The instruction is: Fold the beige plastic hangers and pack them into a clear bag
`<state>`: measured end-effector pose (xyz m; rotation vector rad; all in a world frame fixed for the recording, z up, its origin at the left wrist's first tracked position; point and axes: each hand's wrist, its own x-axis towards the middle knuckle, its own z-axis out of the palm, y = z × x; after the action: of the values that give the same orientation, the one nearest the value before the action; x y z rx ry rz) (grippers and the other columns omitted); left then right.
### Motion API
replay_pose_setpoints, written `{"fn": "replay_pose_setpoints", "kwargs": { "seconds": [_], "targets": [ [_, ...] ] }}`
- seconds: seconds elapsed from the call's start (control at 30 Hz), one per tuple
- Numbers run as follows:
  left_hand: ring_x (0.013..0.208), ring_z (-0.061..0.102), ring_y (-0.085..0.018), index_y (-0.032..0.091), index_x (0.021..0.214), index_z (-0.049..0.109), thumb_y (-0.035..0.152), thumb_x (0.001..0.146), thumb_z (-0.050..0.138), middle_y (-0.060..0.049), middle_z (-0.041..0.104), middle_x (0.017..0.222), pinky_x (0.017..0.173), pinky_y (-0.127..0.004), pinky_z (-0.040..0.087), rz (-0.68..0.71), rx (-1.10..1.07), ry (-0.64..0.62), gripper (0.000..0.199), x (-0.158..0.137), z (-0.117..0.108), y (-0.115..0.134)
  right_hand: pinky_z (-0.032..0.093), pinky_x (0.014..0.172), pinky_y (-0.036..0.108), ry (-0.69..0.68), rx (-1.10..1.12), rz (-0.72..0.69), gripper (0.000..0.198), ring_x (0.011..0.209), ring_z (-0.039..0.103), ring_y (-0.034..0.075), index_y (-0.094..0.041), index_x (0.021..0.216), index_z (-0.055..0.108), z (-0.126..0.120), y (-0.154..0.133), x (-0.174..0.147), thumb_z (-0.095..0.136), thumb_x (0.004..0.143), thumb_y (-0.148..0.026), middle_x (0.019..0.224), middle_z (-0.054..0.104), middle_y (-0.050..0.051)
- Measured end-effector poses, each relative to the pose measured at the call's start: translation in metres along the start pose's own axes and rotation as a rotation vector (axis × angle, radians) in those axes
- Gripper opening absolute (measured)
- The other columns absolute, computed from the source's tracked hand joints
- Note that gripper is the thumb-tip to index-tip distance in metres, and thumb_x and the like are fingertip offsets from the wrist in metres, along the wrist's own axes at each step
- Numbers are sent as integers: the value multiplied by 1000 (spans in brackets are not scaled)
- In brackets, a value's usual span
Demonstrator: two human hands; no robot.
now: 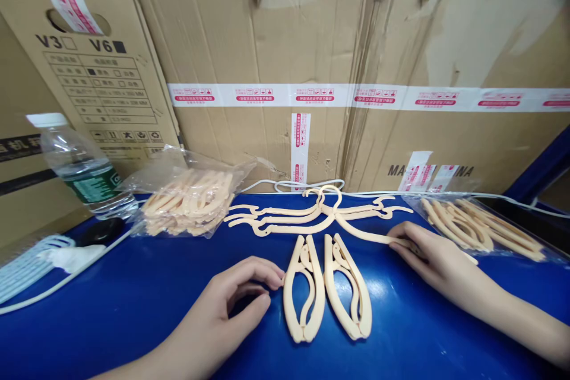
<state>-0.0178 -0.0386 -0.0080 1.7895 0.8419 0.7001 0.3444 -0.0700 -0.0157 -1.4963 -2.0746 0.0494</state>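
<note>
Two folded beige plastic hangers, a left one (319,285) and a right one (366,300), lie side by side on the blue table (401,326). Beside the left one is my left hand (236,303), its thumb and fingers apart and its fingertips at the hanger's outer edge. Behind them lie unfolded hangers, overlapping, with hooks pointing to the back. My right hand (427,255) pinches the right arm end of the front unfolded hanger (298,229). Another unfolded hanger (289,211) lies just behind it. My right fingers partly hide the held end.
A clear bag of folded hangers (191,202) sits at the back left, another bag (481,228) at the right. A water bottle (89,172), a black round object (100,231) and a white cable (80,273) are on the left. Cardboard boxes (267,148) stand behind.
</note>
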Motion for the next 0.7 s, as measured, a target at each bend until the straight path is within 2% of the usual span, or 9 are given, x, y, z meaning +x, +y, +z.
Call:
{"fn": "replay_pose_setpoints", "kwargs": {
  "seconds": [0.13, 0.27, 0.4, 0.5, 0.6, 0.7],
  "targets": [
    [106, 60, -24, 24, 109, 64, 29, 90, 57, -7, 65, 110, 92, -37, 49, -66, -74, 64, 20, 1, -2, -7, 51, 55, 28, 142, -43, 11, 19, 67, 65, 19, -23, 93, 55, -9, -1, 1, 47, 98, -39, 82, 67, 4],
    [118, 55, -27, 28, 132, 50, 38, 89, 62, -10, 51, 139, 96, -40, 49, -73, -205, 162, 46, 4, -3, -19, 51, 51, 29, 278, -112, -1, 24, 63, 63, 20, -23, 89, 56, -22, -10, 3, 49, 96, -45, 75, 65, 4],
    [120, 55, -28, 37, 151, 20, 43, 87, 66, -10, 31, 156, 98, -43, 50, -39, -339, 262, 79, 4, 0, -25, 53, 53, 28, 256, -112, -70, 19, 67, 66, 20, -23, 95, 58, -26, -18, 0, 50, 96, -40, 81, 68, 4],
    [123, 53, -28, 42, 153, 10, 41, 88, 66, -8, 24, 159, 101, -43, 48, -28, -335, 200, 86, 1, 2, -24, 55, 61, 27, 204, -137, -211, 12, 73, 68, 20, -24, 101, 59, -22, -21, -3, 51, 96, -31, 87, 69, 4],
    [125, 50, -25, 43, 153, 10, 37, 90, 64, -6, 30, 155, 105, -41, 43, -31, -253, 103, 84, -3, 2, -20, 56, 66, 26, 175, -150, -277, 13, 79, 69, 19, -24, 106, 58, -17, -23, -7, 50, 96, -26, 91, 69, 4],
    [114, 54, -22, 38, 153, 18, 34, 90, 61, -7, 54, 131, 101, -38, 44, -35, -172, 68, 76, -3, 2, -15, 56, 68, 25, 153, -139, -271, 15, 83, 69, 19, -24, 111, 57, -12, -24, -11, 49, 98, -27, 96, 68, 5]
  ]
}}
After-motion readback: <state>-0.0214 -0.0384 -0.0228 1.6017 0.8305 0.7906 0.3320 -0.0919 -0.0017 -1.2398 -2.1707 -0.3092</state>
